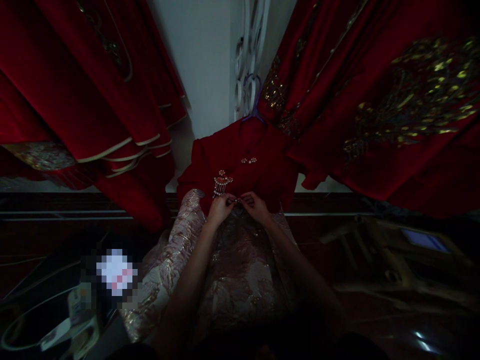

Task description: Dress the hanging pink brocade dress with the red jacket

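Note:
In front of me a red short-sleeved jacket (262,182) hangs on a purple hanger (256,107). A beaded flower fastener (248,161) lies below its neckline, and a tasselled beaded brooch (221,183) is on its left side. My left hand (222,207) and my right hand (255,206) meet at the front hem, fingers closed in a pinch. Between their fingertips is a second small beaded fastener (238,200). Under the jacket a shiny patterned skirt (240,280) spreads downward. The dim light hides fine detail at the fingertips.
Red garments with pale piping (123,150) hang at the left. More red cloth with gold sequins (423,95) hangs at the right. A white scrolled metal rack (250,55) stands behind. Lower right is a wooden frame (397,260); lower left, a bag-like item (80,320).

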Motion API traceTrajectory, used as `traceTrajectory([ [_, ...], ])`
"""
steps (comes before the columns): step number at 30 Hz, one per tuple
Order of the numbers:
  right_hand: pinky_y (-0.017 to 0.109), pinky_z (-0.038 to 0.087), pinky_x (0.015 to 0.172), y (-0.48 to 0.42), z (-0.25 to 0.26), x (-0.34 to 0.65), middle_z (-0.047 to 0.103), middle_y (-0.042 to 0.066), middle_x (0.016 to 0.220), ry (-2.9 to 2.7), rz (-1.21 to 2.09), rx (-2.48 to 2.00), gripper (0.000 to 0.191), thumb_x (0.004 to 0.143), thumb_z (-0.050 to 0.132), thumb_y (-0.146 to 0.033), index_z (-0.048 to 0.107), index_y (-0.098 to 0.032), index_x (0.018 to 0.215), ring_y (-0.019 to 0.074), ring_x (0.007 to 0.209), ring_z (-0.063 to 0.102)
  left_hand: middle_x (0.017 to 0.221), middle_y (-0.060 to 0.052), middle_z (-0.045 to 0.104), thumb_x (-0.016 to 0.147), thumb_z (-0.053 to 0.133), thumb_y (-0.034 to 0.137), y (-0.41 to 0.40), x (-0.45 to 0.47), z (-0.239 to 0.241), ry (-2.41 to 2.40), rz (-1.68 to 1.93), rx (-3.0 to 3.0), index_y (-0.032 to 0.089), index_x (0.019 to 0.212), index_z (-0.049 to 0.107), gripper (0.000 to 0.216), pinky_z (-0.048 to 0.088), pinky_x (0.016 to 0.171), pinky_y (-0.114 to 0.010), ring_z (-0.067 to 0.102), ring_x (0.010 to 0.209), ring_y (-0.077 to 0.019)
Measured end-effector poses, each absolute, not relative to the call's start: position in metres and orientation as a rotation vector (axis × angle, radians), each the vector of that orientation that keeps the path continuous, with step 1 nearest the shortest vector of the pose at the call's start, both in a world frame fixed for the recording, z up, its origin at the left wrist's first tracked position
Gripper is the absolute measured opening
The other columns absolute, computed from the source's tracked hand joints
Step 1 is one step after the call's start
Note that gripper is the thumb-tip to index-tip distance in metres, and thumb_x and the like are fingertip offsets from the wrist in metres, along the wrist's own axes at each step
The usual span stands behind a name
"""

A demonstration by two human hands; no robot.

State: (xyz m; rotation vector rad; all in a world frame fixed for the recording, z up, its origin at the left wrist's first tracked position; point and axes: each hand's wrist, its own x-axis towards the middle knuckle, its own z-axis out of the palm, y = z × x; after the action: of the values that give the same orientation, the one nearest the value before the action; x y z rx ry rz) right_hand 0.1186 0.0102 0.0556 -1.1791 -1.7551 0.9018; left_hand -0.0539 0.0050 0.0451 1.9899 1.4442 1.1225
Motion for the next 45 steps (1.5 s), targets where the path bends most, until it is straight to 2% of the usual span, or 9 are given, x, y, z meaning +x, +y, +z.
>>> traceTrajectory([
  [7,0.026,0.051,0.071,0.01,0.051,0.116,0.063,0.004,0.087,-1.765,0.944,-1.16,0.02,0.078,0.057,-0.028,0.056,-0.019,0.096,0.0118,0.077,0.061,0.083,-0.002,0.065,0.076,0.063,0.02,0.003,-0.055,0.049,1.455,1.146,2.069,0.018,0.085,0.064,0.009,0.047,0.073,-0.024,0.061,0.076,-0.0127],
  [24,0.025,0.051,0.068,0.011,0.044,0.115,0.064,0.003,0.087,-1.76,0.914,-1.148,0.017,0.078,0.054,-0.025,0.057,-0.02,0.094,0.012,0.077,0.061,0.078,-0.001,0.066,0.077,0.06,0.022,0.001,-0.053,0.051,1.426,1.101,1.973,0.018,0.084,0.062,0.008,0.046,0.064,-0.022,0.061,0.068,-0.0112],
  [34,0.025,0.051,0.071,0.01,0.047,0.115,0.067,0.003,0.088,-1.745,0.935,-1.144,0.018,0.078,0.055,-0.025,0.06,-0.019,0.094,0.0123,0.079,0.063,0.076,0.0,0.067,0.077,0.058,0.024,0.001,-0.051,0.049,1.44,1.158,1.854,0.019,0.084,0.062,0.01,0.047,0.065,-0.022,0.062,0.068,-0.0109],
  [38,0.025,0.05,0.07,0.008,0.05,0.114,0.065,0.002,0.085,-1.742,0.947,-1.154,0.017,0.074,0.054,-0.022,0.059,-0.019,0.09,0.0124,0.076,0.062,0.074,-0.002,0.067,0.073,0.06,0.021,0.001,-0.053,0.052,1.382,1.135,1.777,0.017,0.08,0.064,0.01,0.049,0.067,-0.023,0.062,0.068,-0.0118],
  [41,0.024,0.047,0.066,0.006,0.06,0.117,0.062,0.0,0.076,-1.794,0.942,-1.156,0.012,0.069,0.055,-0.02,0.057,-0.018,0.081,0.012,0.069,0.059,0.075,-0.003,0.068,0.069,0.063,0.019,-0.001,-0.052,0.058,1.164,1.037,1.709,0.015,0.077,0.065,0.01,0.05,0.069,-0.024,0.063,0.07,-0.0124],
  [45,0.022,0.042,0.061,0.007,0.083,0.132,0.057,-0.002,0.068,-1.901,0.978,-1.14,0.006,0.068,0.054,-0.023,0.054,-0.017,0.072,0.0109,0.063,0.053,0.08,-0.004,0.068,0.068,0.069,0.03,-0.001,-0.043,0.064,0.999,1.107,1.437,0.014,0.081,0.064,0.021,0.052,0.072,-0.025,0.064,0.073,-0.0127],
])
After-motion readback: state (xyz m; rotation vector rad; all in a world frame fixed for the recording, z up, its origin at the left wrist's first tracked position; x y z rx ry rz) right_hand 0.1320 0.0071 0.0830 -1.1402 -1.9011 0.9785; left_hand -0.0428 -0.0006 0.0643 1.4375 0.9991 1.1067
